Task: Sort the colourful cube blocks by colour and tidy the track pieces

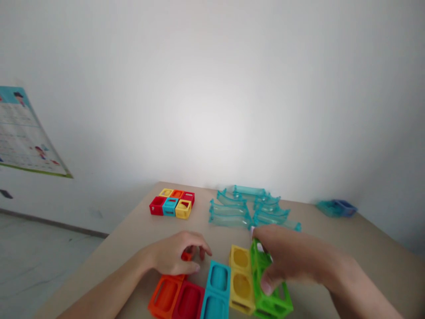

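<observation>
Green blocks [260, 270] sit within the right hand's [287, 250] grip, thumb against their openwork plastic, fingers bent over the far end.
Just left of that grip stand yellow blocks [241, 279] with rounded recesses, then blue blocks [218, 279] with oblong hollows, a red block [189, 301] and orange blocks [165, 296]. The left hand [177, 254] arches over the orange, fingers loosely curled; whether it clasps any, I cannot tell. Beyond the grip, translucent teal troughs [230, 209] lie on the smooth tan table [345, 241], some curved.

Print [15, 116] on the poster [28, 132] at left is too blurred to read.
</observation>
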Motion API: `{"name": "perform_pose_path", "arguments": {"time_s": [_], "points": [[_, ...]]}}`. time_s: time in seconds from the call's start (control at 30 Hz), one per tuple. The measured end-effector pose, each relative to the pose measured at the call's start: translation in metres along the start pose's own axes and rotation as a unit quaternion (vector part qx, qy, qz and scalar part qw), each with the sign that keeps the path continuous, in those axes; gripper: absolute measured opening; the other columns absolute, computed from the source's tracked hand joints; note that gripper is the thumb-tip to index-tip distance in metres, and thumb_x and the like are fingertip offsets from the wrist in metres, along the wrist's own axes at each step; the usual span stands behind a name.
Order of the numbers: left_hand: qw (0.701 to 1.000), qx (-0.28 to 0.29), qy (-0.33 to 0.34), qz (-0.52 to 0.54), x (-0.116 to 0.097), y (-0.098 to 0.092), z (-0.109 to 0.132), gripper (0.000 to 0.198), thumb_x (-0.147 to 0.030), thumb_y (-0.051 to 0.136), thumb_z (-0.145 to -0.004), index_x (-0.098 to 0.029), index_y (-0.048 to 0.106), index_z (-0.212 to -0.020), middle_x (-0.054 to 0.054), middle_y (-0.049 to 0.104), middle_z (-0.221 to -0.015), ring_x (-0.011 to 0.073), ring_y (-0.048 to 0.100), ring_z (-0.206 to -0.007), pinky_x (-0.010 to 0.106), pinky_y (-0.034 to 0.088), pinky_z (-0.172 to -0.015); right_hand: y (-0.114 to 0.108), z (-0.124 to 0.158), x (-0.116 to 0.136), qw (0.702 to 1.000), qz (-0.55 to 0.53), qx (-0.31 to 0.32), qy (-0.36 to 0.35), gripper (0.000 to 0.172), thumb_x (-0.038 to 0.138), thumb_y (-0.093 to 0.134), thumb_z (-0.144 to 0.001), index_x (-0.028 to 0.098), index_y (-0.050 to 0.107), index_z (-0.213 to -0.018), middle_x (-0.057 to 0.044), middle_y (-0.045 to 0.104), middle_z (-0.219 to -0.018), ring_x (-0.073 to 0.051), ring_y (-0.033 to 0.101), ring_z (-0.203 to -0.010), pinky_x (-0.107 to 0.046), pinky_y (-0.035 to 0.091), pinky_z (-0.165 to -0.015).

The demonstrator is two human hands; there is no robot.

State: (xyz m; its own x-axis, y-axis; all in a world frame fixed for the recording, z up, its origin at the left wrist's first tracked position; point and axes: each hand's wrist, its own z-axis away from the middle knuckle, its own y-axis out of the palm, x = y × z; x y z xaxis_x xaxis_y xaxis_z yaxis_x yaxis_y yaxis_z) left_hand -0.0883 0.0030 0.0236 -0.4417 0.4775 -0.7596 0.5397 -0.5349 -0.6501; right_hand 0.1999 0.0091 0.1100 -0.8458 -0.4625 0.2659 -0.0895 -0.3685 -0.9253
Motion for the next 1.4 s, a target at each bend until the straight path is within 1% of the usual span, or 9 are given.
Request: {"name": "perform_pose_path", "arguments": {"time_s": [0.23,0.47,0.67,0.9,0.97,1.07,1.13,1.2,1.4], "points": [[1.000,0.007,-0.002,-0.007,-0.004,0.001,0.001,0.041,-0.017,0.067,-0.069,-0.020,0.065,-0.110,0.005,0.068,-0.098,0.0164,0.060,-0.075,0.024,0.048,-0.065,0.000,-0.008,0.021,0.999,0.028,0.008,0.033,0.058,0.045,0.083,-0.044,0.019,0.057,-0.089,-0.005,0.066,-0.087,-0.028,0.063,-0.078,-0.027,0.037,-0.053],[1.000,-0.001,0.010,0.003,0.000,0.001,0.000,0.042,-0.004,0.056,-0.069,-0.018,0.065,-0.108,0.004,0.069,-0.095,0.0134,0.058,-0.072,0.021,0.045,-0.063,-0.013,-0.019,-0.011,0.995,-0.053,0.089,-0.012,0.024,0.028,0.068,-0.071,0.020,0.063,-0.092,-0.002,0.065,-0.084,-0.018,0.063,-0.073,-0.023,0.039,-0.057],[1.000,-0.009,0.011,0.005,0.006,0.002,0.000,0.046,0.001,0.049,-0.067,-0.019,0.068,-0.105,0.004,0.071,-0.097,0.0155,0.062,-0.080,0.022,0.047,-0.067,-0.010,-0.032,-0.019,0.984,-0.094,0.151,-0.026,0.024,0.034,0.070,-0.069,0.018,0.055,-0.079,0.003,0.058,-0.068,-0.014,0.058,-0.057,-0.021,0.034,-0.048],[0.998,-0.041,-0.023,0.043,0.007,0.004,-0.001,0.029,-0.014,0.055,-0.079,-0.018,0.067,-0.106,0.005,0.070,-0.091,0.0143,0.059,-0.074,0.024,0.046,-0.066,-0.011,-0.028,-0.002,0.996,0.026,-0.072,-0.051,0.025,0.034,0.072,-0.069,0.020,0.052,-0.070,0.000,0.060,-0.075,-0.017,0.055,-0.069,-0.024,0.031,-0.056],[0.992,-0.100,-0.033,0.069,0.009,0.004,-0.002,0.033,-0.026,0.057,-0.085,-0.018,0.062,-0.116,0.005,0.068,-0.093,0.0124,0.056,-0.070,0.023,0.045,-0.064,-0.011,-0.028,0.004,0.988,0.013,-0.142,-0.060,0.021,0.032,0.066,-0.078,0.020,0.051,-0.071,-0.001,0.059,-0.076,-0.017,0.054,-0.072,-0.025,0.034,-0.060],[0.966,-0.229,0.002,0.118,0.013,0.005,-0.003,0.061,-0.043,0.062,-0.083,-0.024,0.044,-0.138,0.011,0.059,-0.122,0.0133,0.056,-0.080,0.026,0.046,-0.069,-0.001,-0.029,0.023,0.964,-0.032,-0.232,-0.125,0.011,0.027,0.056,-0.087,0.020,0.051,-0.081,-0.002,0.059,-0.083,-0.017,0.054,-0.078,-0.027,0.038,-0.067],[0.953,-0.267,0.044,0.138,0.015,0.006,-0.002,0.077,-0.046,0.067,-0.080,-0.028,0.031,-0.145,0.013,0.049,-0.136,0.0172,0.057,-0.093,0.029,0.047,-0.077,0.012,-0.032,0.038,0.955,-0.075,-0.216,-0.189,0.005,0.022,0.054,-0.088,0.020,0.051,-0.085,-0.003,0.060,-0.089,-0.017,0.055,-0.083,-0.027,0.041,-0.072],[0.957,-0.256,0.064,0.119,0.016,0.006,0.000,0.074,-0.042,0.068,-0.080,-0.028,0.035,-0.144,0.013,0.050,-0.136,0.0208,0.057,-0.102,0.031,0.046,-0.084,0.026,-0.034,0.050,0.949,-0.113,-0.175,-0.237,0.004,0.017,0.054,-0.087,0.019,0.054,-0.091,-0.005,0.061,-0.099,-0.018,0.057,-0.093,-0.028,0.044,-0.079],[0.978,-0.207,0.019,0.026,0.018,-0.006,0.004,0.047,-0.029,0.071,-0.073,-0.020,0.060,-0.119,0.008,0.063,-0.113,0.0214,0.059,-0.095,0.028,0.047,-0.078,0.036,-0.032,0.057,0.954,-0.148,-0.118,-0.234,0.046,0.022,0.058,-0.086,0.019,0.047,-0.131,-0.012,0.050,-0.137,-0.023,0.049,-0.122,-0.036,0.039,-0.102]]}}
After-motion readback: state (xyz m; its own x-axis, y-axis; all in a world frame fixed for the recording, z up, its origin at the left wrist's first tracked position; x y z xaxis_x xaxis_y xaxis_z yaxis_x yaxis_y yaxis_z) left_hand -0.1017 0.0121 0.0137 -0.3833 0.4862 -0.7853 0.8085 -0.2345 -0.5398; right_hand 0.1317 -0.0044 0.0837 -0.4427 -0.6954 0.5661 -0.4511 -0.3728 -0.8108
